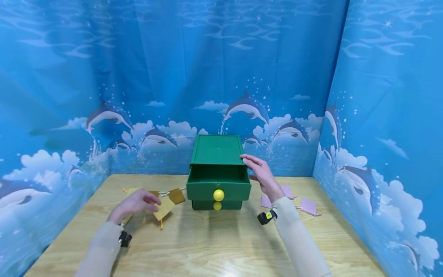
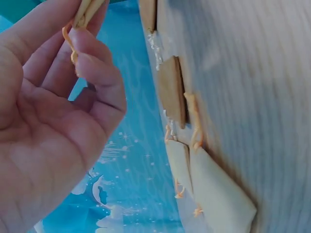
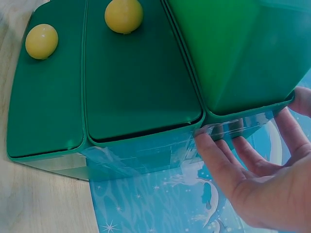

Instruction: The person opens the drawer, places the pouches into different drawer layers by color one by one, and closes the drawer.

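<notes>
A small yellow drawstring pouch (image 1: 165,208) hangs from my left hand (image 1: 136,204), its orange cord dangling. Thumb and fingertips pinch the pouch (image 2: 88,10) at the top of the left wrist view. My right hand (image 1: 261,173) touches the upper right side of a green drawer cabinet (image 1: 218,148), its fingers fairly straight along the side wall and the thumb at the top edge. The cabinet's top drawer (image 1: 200,190) is pulled out, with a yellow knob (image 1: 218,195) on its front. Lower drawers (image 3: 146,87) are closed, with yellow knobs too.
Brown pouches (image 1: 177,196) lie on the wooden table (image 1: 194,250) left of the cabinet. More yellow pouches (image 2: 221,194) lie near the left hand. Several light purple pouches (image 1: 308,206) lie at the right, beside the right forearm. A blue dolphin-print curtain (image 1: 166,96) surrounds the table.
</notes>
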Available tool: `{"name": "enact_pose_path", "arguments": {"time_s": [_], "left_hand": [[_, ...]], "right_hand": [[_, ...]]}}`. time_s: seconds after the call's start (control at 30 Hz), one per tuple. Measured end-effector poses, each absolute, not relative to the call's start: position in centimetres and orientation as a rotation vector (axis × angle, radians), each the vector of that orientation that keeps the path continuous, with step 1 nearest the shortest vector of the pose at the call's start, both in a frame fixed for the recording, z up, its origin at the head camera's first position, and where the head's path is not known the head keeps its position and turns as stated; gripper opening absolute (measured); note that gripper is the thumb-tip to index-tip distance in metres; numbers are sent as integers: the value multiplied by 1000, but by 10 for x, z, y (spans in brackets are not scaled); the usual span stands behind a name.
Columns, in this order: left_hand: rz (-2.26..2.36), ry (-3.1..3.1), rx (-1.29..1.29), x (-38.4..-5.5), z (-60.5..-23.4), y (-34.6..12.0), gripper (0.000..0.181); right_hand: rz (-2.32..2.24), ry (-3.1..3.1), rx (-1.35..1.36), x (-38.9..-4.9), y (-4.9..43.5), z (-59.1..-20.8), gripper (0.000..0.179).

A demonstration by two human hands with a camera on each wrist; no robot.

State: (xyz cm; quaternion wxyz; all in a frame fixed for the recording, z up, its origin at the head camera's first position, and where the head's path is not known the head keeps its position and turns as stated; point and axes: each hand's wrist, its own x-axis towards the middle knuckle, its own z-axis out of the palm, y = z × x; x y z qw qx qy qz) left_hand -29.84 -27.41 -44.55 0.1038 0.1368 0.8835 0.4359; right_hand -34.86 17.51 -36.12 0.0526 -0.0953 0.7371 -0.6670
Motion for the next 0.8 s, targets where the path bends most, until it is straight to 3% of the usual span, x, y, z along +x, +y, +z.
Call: {"name": "enact_pose_path", "arguments": {"time_s": [0.8], "left_hand": [[1381, 2814, 372, -297, -414, -273, 39]], "right_hand": [[-2033, 2253, -272, -348, 173, -361, 41]]}}
